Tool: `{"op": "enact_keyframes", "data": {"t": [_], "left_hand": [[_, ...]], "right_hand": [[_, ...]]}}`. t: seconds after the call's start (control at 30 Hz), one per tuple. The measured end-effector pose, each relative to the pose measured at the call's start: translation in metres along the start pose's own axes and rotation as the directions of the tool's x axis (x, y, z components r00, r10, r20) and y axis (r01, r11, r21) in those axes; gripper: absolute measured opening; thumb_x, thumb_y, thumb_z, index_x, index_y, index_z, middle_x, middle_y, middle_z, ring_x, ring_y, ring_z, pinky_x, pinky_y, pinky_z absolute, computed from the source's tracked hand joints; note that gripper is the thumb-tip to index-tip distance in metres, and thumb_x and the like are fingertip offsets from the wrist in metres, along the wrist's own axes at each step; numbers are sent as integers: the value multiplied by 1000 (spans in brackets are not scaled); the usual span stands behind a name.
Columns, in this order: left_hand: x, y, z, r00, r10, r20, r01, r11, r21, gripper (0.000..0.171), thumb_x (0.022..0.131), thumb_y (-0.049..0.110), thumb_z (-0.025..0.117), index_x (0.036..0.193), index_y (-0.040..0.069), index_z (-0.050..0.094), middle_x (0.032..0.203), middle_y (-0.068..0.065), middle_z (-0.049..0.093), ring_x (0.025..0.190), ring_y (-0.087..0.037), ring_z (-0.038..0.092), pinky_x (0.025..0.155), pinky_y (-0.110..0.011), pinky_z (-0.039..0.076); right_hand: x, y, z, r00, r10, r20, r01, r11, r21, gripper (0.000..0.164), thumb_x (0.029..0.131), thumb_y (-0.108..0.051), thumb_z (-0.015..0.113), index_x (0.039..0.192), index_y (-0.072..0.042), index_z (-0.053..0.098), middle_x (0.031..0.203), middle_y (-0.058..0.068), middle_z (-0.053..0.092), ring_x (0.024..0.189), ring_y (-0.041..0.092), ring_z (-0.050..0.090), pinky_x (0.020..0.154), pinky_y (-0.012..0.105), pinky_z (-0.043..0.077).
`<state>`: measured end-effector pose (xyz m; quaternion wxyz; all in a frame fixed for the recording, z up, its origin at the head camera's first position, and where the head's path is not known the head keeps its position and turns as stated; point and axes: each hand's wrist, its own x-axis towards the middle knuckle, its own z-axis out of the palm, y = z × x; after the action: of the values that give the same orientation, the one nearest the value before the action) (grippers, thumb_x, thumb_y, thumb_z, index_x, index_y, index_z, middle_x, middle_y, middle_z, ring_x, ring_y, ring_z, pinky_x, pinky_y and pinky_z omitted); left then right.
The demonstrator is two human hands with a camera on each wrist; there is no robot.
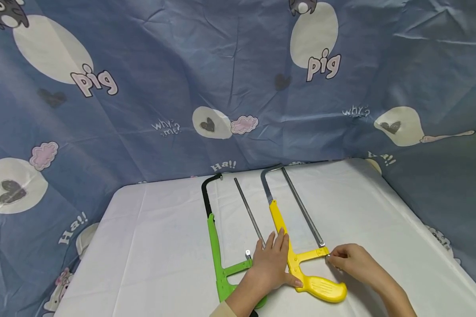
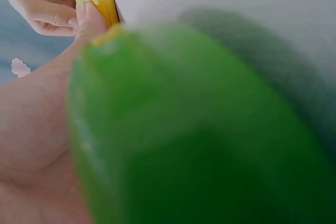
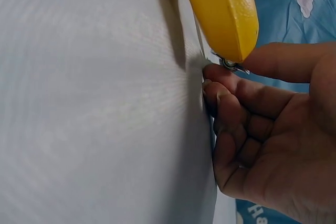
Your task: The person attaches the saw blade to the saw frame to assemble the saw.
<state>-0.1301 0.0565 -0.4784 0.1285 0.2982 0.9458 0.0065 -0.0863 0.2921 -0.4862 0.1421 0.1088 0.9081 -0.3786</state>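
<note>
A yellow hacksaw (image 1: 323, 289) lies on the white-covered table, its grey blade (image 1: 301, 204) running along the right side of the frame. My left hand (image 1: 270, 264) rests on the yellow frame with fingers extended, the thumb (image 2: 92, 22) touching the handle. At the near end of the blade, my right hand (image 1: 353, 263) pinches a small metal wing nut (image 3: 229, 65) between thumb and index finger. The other right fingers curl in beside the cloth. Left of these is a green hacksaw (image 1: 214, 240), partly covered by my left forearm.
A loose hacksaw blade (image 1: 247, 209) lies between the two saws, its near end beneath my left hand. A small metal blade holder (image 1: 247, 253) stands up from the green frame's arm. Behind the table (image 1: 162, 229) hangs a blue patterned curtain (image 1: 238, 79).
</note>
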Motion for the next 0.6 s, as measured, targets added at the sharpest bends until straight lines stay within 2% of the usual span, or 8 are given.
{"op": "enact_keyframes", "data": {"t": [0.33, 0.6], "left_hand": [[-1, 0, -2, 1000, 3, 10, -3, 1000, 2, 123, 64, 81, 68, 159, 15, 24, 168, -2, 18, 154, -26, 24, 117, -51, 33], [-2, 0, -1, 1000, -4, 17, 4, 1000, 0, 123, 64, 82, 67, 159, 17, 23, 168, -1, 16, 154, -25, 23, 118, -52, 32]], "right_hand": [[0, 4, -1, 1000, 16, -10, -16, 999, 48, 17, 91, -25, 68, 95, -8, 70, 83, 1, 65, 76, 15, 51, 63, 28, 41], [-1, 4, -2, 999, -24, -28, 25, 999, 43, 12, 93, -16, 63, 95, -7, 69, 81, 1, 62, 78, 16, 49, 64, 28, 39]]}}
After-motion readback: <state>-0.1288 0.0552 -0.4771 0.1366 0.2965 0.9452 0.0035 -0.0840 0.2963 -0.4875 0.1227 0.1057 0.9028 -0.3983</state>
